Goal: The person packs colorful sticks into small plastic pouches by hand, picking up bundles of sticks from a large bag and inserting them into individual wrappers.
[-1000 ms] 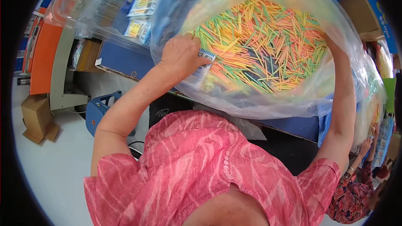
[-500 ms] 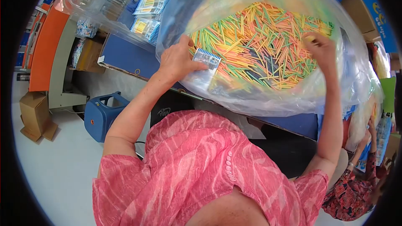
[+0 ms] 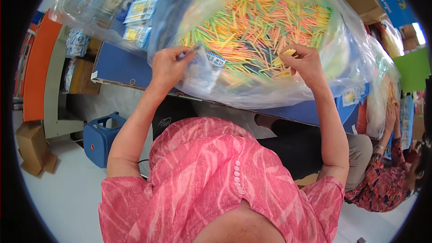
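Note:
My left hand [image 3: 169, 68] pinches the edge of a small clear plastic packet [image 3: 202, 71], which has a blue-and-white striped printed end. The packet is partly blurred, and its far end lies over the near left side of a heap of short thin sticks [image 3: 252, 31] in pink, yellow, green and orange. Above the right part of the heap, my right hand [image 3: 306, 65] is closed on a small bunch of yellow sticks [image 3: 289, 52]. Around the heap spreads a large transparent plastic bag [image 3: 355, 58], its mouth wide open.
Filled packets [image 3: 140, 11] lie in a row on the blue table [image 3: 121, 60], beside a clear plastic tub [image 3: 85, 4]. A blue stool [image 3: 103, 139] and a cardboard box [image 3: 33, 148] stand on the left floor. Another person [image 3: 382, 180] works at the right.
My right hand has moved left and nearer, and its yellow bunch now shows clearly. My left hand has shifted left along the packet's edge. The whole view has swung slightly.

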`<action>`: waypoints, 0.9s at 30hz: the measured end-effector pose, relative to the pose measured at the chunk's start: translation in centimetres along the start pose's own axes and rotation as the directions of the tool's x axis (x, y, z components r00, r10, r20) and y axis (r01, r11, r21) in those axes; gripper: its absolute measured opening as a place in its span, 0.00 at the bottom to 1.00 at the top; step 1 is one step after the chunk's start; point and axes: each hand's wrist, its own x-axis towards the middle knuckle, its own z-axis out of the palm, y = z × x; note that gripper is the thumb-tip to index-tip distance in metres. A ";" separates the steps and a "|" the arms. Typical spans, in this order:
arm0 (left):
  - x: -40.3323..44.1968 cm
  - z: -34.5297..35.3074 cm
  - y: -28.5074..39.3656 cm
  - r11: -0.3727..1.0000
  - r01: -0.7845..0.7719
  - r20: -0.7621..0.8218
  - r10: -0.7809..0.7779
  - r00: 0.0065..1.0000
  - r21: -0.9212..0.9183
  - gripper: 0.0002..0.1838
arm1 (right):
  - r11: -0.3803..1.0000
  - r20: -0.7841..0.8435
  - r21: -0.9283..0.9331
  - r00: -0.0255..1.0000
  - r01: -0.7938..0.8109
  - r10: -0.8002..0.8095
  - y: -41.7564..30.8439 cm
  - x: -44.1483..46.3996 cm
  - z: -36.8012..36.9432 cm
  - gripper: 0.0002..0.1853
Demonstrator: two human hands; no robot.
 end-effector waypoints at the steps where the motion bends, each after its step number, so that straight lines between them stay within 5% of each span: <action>1: 0.2 0.0 0.4 0.994 -0.098 -0.054 0.096 0.994 -0.039 0.15 | 0.999 -0.009 0.039 1.000 -0.021 0.021 -0.1 -0.3 -0.4 0.06; 3: 0.2 0.3 0.9 0.954 -0.286 -0.178 0.266 0.947 -0.093 0.12 | 0.998 -0.044 0.051 0.999 -0.022 0.025 0.3 -0.8 -1.1 0.06; 8: 1.6 0.7 2.2 0.900 -0.197 -0.006 0.211 0.977 -0.388 0.10 | 0.990 -0.033 0.141 0.999 -0.027 0.032 0.4 -1.0 -1.0 0.06; 10: 1.1 1.4 4.8 0.718 -0.134 0.035 0.216 0.976 -0.683 0.13 | 0.986 -0.030 0.164 0.999 -0.027 0.033 -0.5 -1.1 -0.8 0.06; 11: 0.9 1.9 5.6 0.724 -0.136 0.043 0.223 0.974 -0.677 0.13 | 0.979 0.006 0.204 1.000 -0.023 0.022 -1.1 -1.3 -0.6 0.06; 15: 0.6 4.2 8.5 0.648 0.102 0.317 0.224 0.921 -0.755 0.13 | 0.950 0.077 0.310 0.997 -0.042 0.019 -2.1 -2.5 -0.5 0.07; 18: 0.2 5.4 9.7 0.353 0.393 0.471 0.168 0.866 -0.849 0.12 | 0.923 0.133 0.375 0.991 -0.081 0.033 -2.0 -2.8 -1.0 0.07; 27: 0.2 7.6 8.7 0.640 0.038 0.294 0.298 0.908 -0.767 0.08 | 0.883 0.112 0.458 0.992 -0.099 0.054 -2.1 -3.3 -2.2 0.08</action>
